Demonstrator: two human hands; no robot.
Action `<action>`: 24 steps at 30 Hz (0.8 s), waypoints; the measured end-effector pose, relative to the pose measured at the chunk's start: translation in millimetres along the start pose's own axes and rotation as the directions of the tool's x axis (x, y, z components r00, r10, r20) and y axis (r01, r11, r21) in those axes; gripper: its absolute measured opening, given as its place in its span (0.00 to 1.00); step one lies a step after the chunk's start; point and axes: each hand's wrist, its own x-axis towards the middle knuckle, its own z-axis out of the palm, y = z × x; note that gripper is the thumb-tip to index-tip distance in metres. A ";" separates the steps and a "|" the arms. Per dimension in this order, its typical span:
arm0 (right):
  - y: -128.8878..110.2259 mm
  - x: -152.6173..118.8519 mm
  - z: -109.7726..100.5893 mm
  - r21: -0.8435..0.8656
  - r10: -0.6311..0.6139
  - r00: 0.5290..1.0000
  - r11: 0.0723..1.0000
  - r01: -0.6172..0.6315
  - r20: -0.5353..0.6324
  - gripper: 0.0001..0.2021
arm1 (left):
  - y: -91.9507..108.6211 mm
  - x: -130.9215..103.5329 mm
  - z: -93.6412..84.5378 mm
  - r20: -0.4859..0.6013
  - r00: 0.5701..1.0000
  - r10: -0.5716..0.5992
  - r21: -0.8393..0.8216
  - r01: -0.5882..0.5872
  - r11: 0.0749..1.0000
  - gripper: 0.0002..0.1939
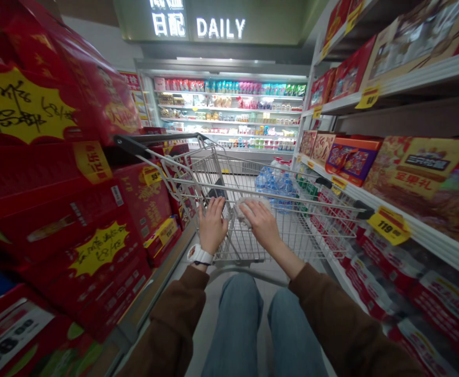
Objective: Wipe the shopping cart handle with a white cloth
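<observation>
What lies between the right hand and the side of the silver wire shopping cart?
The head view shows a crumpled whitish wad, perhaps cloth, between the right hand and the cart.

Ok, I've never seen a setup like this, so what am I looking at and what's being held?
No machine here: just a person working bare-handed. The single picture comes from a camera worn on their head, looking forward and down. Before them stands a silver metal-wire shopping cart. The left hand, wearing a white wristwatch, looks open at the cart's near side. The right hand lies over a crumpled whitish wad, perhaps cloth; whether it's gripped, I can't tell. Clear, blue-tinted plastic bottles show through the cart; stacked red boxes rise at left, white metal shelves at right.
</observation>
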 end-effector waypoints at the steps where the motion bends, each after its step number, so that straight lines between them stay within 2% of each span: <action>1: 0.6 0.7 -0.7 0.001 0.005 1.000 1.000 -0.005 -0.004 0.26 | -0.3 -0.2 0.1 -0.001 1.000 0.000 0.004 0.000 1.000 0.33; 7: -0.8 2.9 5.1 -0.002 0.039 0.999 0.999 -0.039 -0.013 0.25 | -3.3 -0.1 0.2 -0.004 1.000 0.004 0.008 -0.004 1.000 0.34; 11: 4.4 0.6 -3.0 0.020 0.002 1.000 1.000 -0.002 0.012 0.26 | -8.0 1.5 -1.0 0.011 0.999 0.033 0.011 -0.033 0.999 0.35; 16: 11.6 -2.5 -5.0 -0.023 0.070 0.997 0.997 -0.071 -0.023 0.25 | -8.4 1.4 0.2 -0.003 1.000 0.022 0.011 -0.022 1.000 0.34; 19: 12.3 -3.3 -3.6 -0.002 0.082 0.996 0.997 -0.082 0.025 0.25 | -6.5 1.7 1.5 -0.013 1.000 0.008 0.000 -0.008 1.000 0.34; 22: 16.6 -3.2 -11.2 0.042 0.050 0.995 0.998 -0.054 0.091 0.26 | -5.9 2.2 2.7 -0.017 1.000 0.003 -0.009 -0.003 1.000 0.34; 24: 21.3 -3.7 -17.1 0.038 0.040 0.995 0.998 -0.043 0.087 0.26 | -6.1 2.2 3.8 -0.023 1.000 0.002 -0.012 -0.002 1.000 0.34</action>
